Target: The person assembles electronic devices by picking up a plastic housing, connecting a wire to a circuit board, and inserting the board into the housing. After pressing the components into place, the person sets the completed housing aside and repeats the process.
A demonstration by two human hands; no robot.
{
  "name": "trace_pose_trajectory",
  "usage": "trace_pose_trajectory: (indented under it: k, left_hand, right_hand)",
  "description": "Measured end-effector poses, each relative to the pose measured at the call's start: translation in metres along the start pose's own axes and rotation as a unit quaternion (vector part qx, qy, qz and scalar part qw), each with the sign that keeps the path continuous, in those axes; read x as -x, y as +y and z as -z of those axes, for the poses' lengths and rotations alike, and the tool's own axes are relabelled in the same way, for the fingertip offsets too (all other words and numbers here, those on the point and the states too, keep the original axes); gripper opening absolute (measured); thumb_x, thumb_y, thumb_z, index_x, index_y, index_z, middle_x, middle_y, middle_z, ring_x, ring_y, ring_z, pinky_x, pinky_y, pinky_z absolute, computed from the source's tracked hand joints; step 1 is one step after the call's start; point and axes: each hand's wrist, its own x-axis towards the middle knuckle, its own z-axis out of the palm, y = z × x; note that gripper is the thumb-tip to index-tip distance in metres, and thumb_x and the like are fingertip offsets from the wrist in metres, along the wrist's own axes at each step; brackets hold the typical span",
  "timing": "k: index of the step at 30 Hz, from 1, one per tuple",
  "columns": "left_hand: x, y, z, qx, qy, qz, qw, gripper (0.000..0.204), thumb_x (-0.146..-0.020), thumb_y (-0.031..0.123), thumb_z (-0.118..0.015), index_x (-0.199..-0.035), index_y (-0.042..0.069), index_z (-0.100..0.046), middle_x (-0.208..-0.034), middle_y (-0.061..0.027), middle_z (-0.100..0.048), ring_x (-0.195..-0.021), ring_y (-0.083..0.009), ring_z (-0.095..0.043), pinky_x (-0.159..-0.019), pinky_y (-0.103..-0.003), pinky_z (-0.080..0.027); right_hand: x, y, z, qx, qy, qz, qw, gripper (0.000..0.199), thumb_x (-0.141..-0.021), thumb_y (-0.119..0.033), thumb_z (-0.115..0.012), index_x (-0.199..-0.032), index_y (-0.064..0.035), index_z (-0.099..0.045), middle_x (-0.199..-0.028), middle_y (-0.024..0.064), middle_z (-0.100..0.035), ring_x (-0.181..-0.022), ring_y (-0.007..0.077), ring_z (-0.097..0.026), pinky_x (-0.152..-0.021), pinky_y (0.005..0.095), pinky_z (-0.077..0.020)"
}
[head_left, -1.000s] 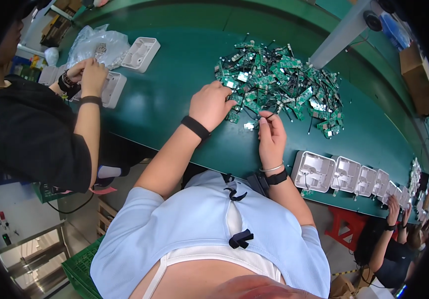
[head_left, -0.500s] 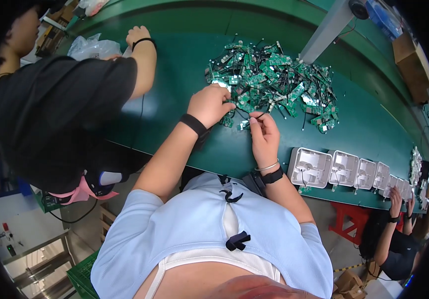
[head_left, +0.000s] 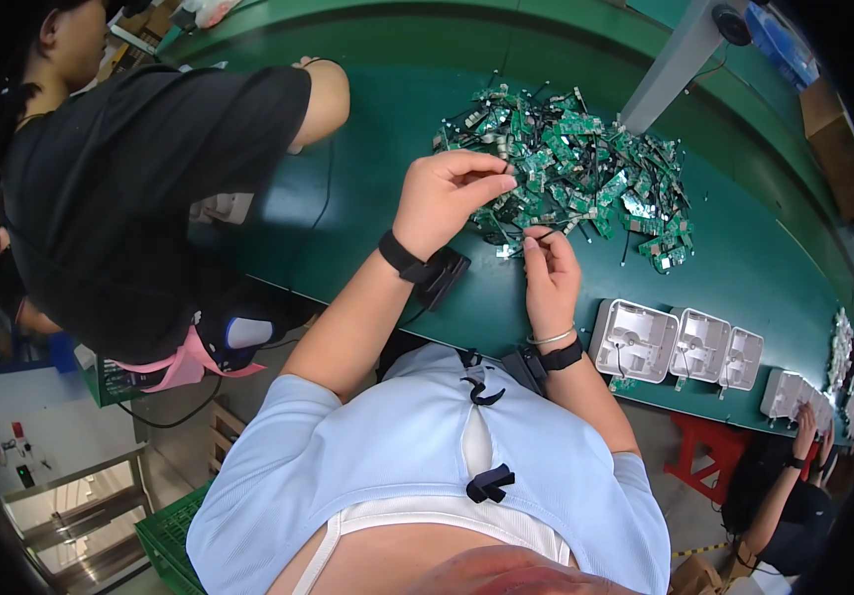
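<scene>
Left hand has moved farther over thin green circuit boards, fingertips narrowed, hold unclear; right hand pinches thin black wire. Boards look light, fragile: take edges.

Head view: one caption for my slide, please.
Left hand at a heap of green circuit boards, right hand pinching black cable, white housings at right.

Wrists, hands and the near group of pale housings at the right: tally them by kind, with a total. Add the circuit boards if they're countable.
Wearer's hands: 2, left hand and right hand
Black wristbands: 2
Light bangle: 1
Near pale housings: 3
Total: 8
Circuit boards: too tangled to count, left out.
</scene>
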Motion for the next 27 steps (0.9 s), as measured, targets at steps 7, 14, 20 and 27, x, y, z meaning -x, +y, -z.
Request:
trace_pose_trajectory:
  k: [7,14,20,27]
  left_hand:
    - [0.004,-0.003,0.006,-0.258,-0.099,-0.038,0.96,0.035,-0.088,0.009,-0.084,-0.118,-0.006,-0.074,-0.103,-0.0149,-0.077,-0.082,-0.0218,-0.077,-0.075,-0.031,-0.061]
    - [0.008,0.011,0.06,-0.305,-0.015,0.036,0.952,0.048,-0.088,0.019,-0.085,-0.128,-0.005,-0.069,-0.131,-0.0208,-0.068,-0.099,-0.0284,-0.075,-0.084,-0.037,-0.061]
    - [-0.018,-0.031,0.151,-0.66,0.165,0.065,0.73,0.056,-0.091,0.038,-0.082,-0.131,0.001,-0.071,-0.156,-0.024,-0.051,-0.143,-0.0371,-0.053,-0.113,-0.049,-0.049]
    - [-0.055,-0.058,0.213,-0.715,0.107,0.218,0.656,0.055,-0.095,0.045,-0.074,-0.131,0.003,-0.073,-0.159,-0.0191,-0.05,-0.15,-0.0347,-0.044,-0.121,-0.065,-0.033]
  right_hand:
    - [0.001,-0.002,-0.002,-0.019,0.007,-0.022,1.0,0.014,-0.106,-0.009,-0.068,-0.118,-0.0021,-0.071,-0.093,-0.0039,-0.066,-0.075,0.0025,-0.052,-0.065,0.02,-0.0407]
    - [0.005,-0.004,-0.001,-0.057,0.002,-0.044,0.997,0.016,-0.106,-0.011,-0.069,-0.119,-0.002,-0.071,-0.096,-0.0008,-0.071,-0.074,0.0037,-0.055,-0.065,0.0204,-0.043]
    - [0.005,-0.004,-0.001,-0.057,0.011,-0.03,0.998,0.016,-0.106,-0.012,-0.069,-0.118,-0.0017,-0.071,-0.097,0.0002,-0.071,-0.074,0.0043,-0.055,-0.065,0.0205,-0.0435]
    - [0.002,0.005,0.001,-0.046,0.005,-0.029,0.998,0.015,-0.106,-0.011,-0.07,-0.117,-0.002,-0.072,-0.097,-0.0006,-0.071,-0.074,0.0041,-0.055,-0.065,0.02,-0.0435]
